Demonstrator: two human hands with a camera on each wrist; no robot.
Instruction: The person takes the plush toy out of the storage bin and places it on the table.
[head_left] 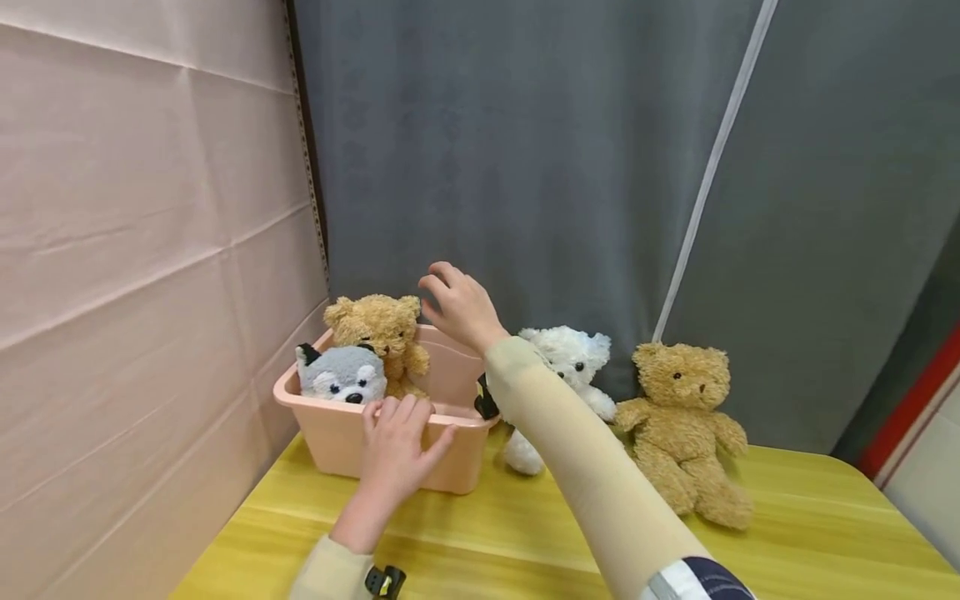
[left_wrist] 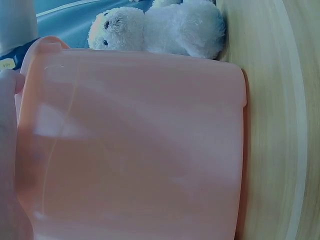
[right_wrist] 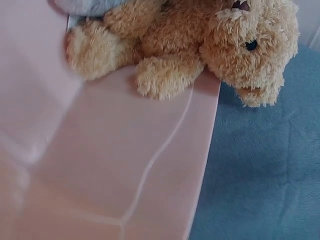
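Observation:
In the head view, a pink plastic bin (head_left: 465,458) stands on the table's left side. My left hand (head_left: 400,442) holds its front rim, fingers bent over the edge and thumb spread along the outside. Inside the bin, a brown teddy bear (head_left: 378,329) sits upright at the back left, with a grey-and-white plush dog (head_left: 345,377) in front of it. My right hand (head_left: 461,308) is raised above the bin's back edge, just right of the bear's head, fingers loosely bent with nothing in them. The right wrist view shows that bear (right_wrist: 175,30) against the bin's inner wall (right_wrist: 125,150).
A white plush bear (head_left: 573,354) sits right of the bin, partly behind my right forearm. Farther right, a second brown teddy bear (head_left: 682,425) sits on the yellow wood-grain table (head_left: 810,517). A grey curtain (head_left: 525,167) hangs behind, and a pale cloth wall (head_left: 150,292) borders the left.

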